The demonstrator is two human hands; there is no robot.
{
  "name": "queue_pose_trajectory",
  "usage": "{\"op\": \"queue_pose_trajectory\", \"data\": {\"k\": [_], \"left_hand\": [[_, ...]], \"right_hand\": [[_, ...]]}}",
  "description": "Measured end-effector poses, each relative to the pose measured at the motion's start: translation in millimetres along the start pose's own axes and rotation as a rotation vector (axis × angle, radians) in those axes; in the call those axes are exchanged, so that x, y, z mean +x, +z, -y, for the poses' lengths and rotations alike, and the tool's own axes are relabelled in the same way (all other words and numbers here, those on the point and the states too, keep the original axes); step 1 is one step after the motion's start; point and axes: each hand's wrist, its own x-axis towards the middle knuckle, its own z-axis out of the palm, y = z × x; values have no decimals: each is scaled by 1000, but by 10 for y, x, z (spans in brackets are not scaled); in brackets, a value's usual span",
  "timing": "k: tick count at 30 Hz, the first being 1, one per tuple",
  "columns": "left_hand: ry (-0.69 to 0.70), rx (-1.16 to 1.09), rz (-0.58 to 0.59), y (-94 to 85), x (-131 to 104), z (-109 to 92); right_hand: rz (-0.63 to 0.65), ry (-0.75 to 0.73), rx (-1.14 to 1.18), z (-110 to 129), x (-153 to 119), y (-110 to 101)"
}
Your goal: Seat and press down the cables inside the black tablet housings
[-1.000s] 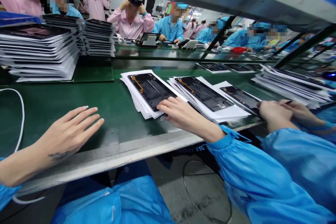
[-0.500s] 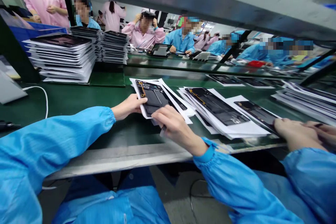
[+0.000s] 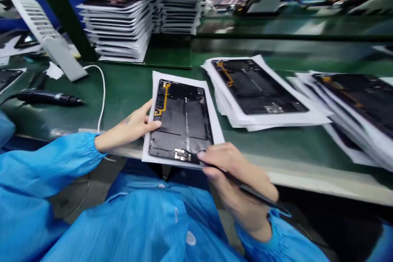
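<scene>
A black tablet back housing [image 3: 175, 133], with an orange flex cable along its upper left, lies on a white sheet [image 3: 217, 127] near the table's front edge. My left hand [image 3: 135, 127] grips the left edge of the housing and sheet, thumb on top, other fingers partly hidden beneath. Slim black tweezers [image 3: 242, 186] are pinched in my right hand [image 3: 242, 172]. Their tip is at the small silvery connector board [image 3: 182, 154] by the housing's lower edge; whether it touches I cannot tell.
To the right sit stacked housings on white sheets [image 3: 260, 90] and another such pile [image 3: 356, 102]. Tall stacks [image 3: 118, 28] stand at the back left. A black electric screwdriver [image 3: 50, 98], white cable [image 3: 101, 90] and white stand [image 3: 58, 53] lie left. Co-workers sit opposite.
The view has turned left and down. The housing and its sheet have come away from the right-hand pile towards me. Tweezers now show clearly in my right hand, at the housing's lower edge.
</scene>
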Motion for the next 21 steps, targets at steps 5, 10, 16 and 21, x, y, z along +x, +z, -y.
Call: {"op": "queue_pose_trajectory", "data": {"k": [5, 10, 16, 21], "left_hand": [[279, 735, -105, -134, -176, 64], [534, 671, 37, -90, -279, 106], [503, 564, 68, -1, -287, 122], [609, 524, -97, 146, -485, 43]], "right_hand": [[115, -12, -12, -18, -88, 395], [94, -48, -116, -52, -135, 432], [18, -42, -173, -77, -150, 410], [73, -124, -278, -72, -122, 457]]}}
